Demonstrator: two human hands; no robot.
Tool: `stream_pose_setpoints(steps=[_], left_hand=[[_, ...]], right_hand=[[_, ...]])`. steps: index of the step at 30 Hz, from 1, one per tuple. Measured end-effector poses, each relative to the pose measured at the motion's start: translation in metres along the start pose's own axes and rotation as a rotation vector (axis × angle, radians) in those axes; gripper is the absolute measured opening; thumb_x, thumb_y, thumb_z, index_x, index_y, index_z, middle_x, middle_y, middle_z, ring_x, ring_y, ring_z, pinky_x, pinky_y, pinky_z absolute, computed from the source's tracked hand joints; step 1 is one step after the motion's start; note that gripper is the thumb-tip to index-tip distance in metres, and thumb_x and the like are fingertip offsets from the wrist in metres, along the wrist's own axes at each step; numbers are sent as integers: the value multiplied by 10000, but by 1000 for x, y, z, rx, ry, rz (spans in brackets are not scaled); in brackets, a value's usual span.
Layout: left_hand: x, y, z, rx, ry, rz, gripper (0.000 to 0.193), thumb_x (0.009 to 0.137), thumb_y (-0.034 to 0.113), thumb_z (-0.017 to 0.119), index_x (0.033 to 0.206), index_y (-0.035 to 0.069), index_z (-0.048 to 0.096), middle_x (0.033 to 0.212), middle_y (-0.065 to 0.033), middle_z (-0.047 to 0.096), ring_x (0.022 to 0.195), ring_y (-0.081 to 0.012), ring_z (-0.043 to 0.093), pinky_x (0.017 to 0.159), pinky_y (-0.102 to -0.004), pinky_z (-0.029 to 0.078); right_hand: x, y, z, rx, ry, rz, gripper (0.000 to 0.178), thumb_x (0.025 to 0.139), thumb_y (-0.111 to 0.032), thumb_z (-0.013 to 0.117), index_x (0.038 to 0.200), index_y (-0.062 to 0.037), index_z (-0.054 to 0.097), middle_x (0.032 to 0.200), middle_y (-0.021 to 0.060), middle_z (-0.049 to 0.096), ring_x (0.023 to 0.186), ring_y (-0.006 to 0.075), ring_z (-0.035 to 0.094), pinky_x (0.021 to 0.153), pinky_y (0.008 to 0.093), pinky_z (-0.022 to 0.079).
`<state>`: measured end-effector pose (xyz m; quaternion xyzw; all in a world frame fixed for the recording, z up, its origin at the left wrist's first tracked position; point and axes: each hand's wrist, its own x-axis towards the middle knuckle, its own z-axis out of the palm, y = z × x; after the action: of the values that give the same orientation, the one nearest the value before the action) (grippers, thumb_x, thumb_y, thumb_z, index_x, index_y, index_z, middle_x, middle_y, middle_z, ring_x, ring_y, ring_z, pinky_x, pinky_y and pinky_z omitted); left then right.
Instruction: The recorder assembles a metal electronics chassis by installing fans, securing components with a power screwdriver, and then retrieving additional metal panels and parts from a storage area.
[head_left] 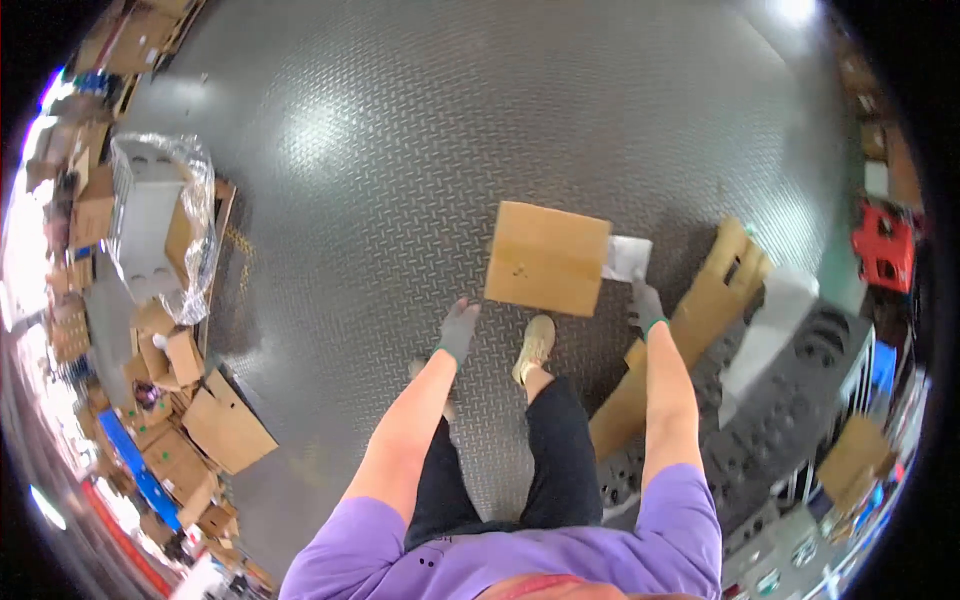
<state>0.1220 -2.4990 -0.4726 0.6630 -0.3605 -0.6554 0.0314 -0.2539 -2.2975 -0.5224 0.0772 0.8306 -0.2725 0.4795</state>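
Right hand [645, 304], grey-gloved, fingers pinching white paper sheet [627, 257] beside flat brown cardboard box [547, 258]. Left hand [459, 329], gloved, fingers loosely spread, holding nothing, just below box's left corner. Box above grey diamond-plate metal floor [400, 150]. Long cardboard strip [690, 330] right of hand.

The floor [420, 130] was glossy, raised-tread metal. On it, the box [545, 258] was matt brown cardboard; beside the box, white paper [627, 257]; the gloves [459, 330] grey knit cloth.

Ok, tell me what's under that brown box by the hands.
Under the cardboard box only diamond-plate floor shows around its edges; anything directly beneath is covered. The right hand holds white paper beside it.
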Motion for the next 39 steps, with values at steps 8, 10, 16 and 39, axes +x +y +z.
stream_pose_setpoints(steps=[8,10,16,39], left_hand=[[163,50,37,361,-253,139,635,917,523,219,1270,40,432,1267,-165,491,1196,-317,445,1001,-379,342],[188,35,9,225,-124,341,593,923,514,275,1163,31,522,1173,-162,556,1111,-290,511,928,-388,389],[127,27,-33,-270,-100,2,687,893,589,273,1149,21,561,1183,-169,563,1150,-322,490,966,-381,360],[-154,-70,-600,-1539,-183,-73,515,839,411,459,1189,34,483,1273,-147,455,1186,-308,394,989,-559,263]], right_hand=[[90,-69,83,422,8,90,512,802,-558,521,978,-86,611,889,41,601,697,167,550,565,327,473],[90,-84,135,460,-303,35,534,820,-523,518,1087,-65,575,1037,59,578,916,202,546,740,390,481],[14,-89,129,539,-368,-83,395,787,-196,540,1152,-48,530,1085,73,566,1024,223,522,867,371,445],[-444,-271,569,-860,-1044,-868,257,794,-93,543,1046,-47,538,1064,26,511,885,141,515,791,275,439]])
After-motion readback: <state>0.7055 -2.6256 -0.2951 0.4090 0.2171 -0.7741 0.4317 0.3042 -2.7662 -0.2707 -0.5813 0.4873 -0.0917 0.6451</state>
